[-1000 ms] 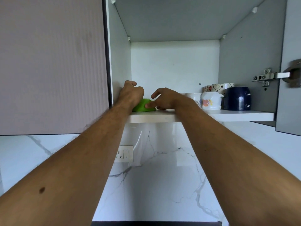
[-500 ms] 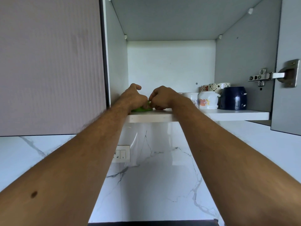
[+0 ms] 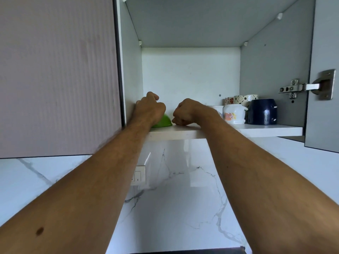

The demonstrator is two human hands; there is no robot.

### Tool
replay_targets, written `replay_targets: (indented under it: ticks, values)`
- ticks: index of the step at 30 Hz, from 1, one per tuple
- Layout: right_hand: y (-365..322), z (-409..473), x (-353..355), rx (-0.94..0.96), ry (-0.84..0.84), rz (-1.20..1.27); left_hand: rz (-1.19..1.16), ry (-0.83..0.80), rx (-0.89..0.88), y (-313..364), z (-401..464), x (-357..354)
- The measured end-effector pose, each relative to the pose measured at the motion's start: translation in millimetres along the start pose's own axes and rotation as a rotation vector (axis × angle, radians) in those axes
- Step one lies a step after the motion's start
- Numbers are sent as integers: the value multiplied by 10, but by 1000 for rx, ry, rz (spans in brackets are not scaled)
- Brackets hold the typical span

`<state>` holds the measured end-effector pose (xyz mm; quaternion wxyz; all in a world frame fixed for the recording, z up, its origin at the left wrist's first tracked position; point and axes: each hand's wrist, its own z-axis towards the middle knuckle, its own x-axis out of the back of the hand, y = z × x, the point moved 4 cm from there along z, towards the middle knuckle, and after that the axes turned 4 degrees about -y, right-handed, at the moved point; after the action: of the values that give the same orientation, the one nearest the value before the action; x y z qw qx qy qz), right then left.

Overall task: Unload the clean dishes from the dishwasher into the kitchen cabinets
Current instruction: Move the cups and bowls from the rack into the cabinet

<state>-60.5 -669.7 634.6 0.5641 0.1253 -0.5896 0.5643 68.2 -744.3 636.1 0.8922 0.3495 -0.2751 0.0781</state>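
left hand [image 3: 149, 109]: on green bowl [image 3: 164, 121], shelf [image 3: 256, 131] left end; fingers curled over it
right hand [image 3: 184, 112]: fist, empty, beside bowl
mugs [image 3: 262, 111]: shelf right end

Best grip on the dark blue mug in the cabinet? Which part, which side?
Judging by the head view, take the dark blue mug around its body, coming straight in from the open front of the shelf. It stands at the right end, the cabinet wall close on its right and the white floral cup close on its left, so side approaches look cramped. Its handle isn't clearly visible.
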Motion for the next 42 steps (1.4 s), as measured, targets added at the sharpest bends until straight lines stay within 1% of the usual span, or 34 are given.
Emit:
replay_targets:
  ticks: [2,4,6,11,15,17,20,22,23,25,27,29,32,33,34,36,38,40,42]
  values:
    - [5,29,-19,20,-67,-15,16,-1,-3,1,5,-6]
    - [24,45,-30,26,-113,46,33,6,-8,8,15,-14]
    - [60,83,-25,16,-99,86,40,12,-8,5,37,-20]
    - [71,12,-31,-42,-3,30,69,10,-30,-13,83,-48]
    - [26,-115,-13,-60,102,-16,163,-16,-57,-4,90,-105]
    - [8,-194,-8,-47,135,-43,249,-17,-117,25,73,-147]
    - [2,-320,-14,-33,186,-93,393,41,-267,76,58,-191]
    - [-2,-431,-13,-42,220,-137,475,46,-322,84,53,-220]
    - [-7,-499,-1,-49,238,-155,522,23,-317,81,45,-239]
    - [15,-643,42,-51,262,-191,569,-55,-252,66,1,-250]
    - [29,-851,102,-31,289,-219,553,-112,-202,72,-62,-226]
    - [83,-1021,165,-5,326,-176,547,-122,-199,86,-117,-176]
    - [234,-1284,305,23,365,-95,525,-77,-194,103,-199,-115]
    - [288,-1378,354,36,371,-77,515,-29,-211,109,-234,-104]
    - [340,-1468,394,48,380,-63,503,43,-263,126,-271,-89]
    - [481,-1708,451,74,401,-73,465,204,-438,234,-432,-114]
    - [675,-1928,472,78,409,-144,415,325,-575,419,-695,-184]
    - [931,-2098,489,39,404,-237,384,354,-653,676,-991,-312]
    - [1190,-2248,552,-15,405,-288,356,325,-693,953,-1281,-442]
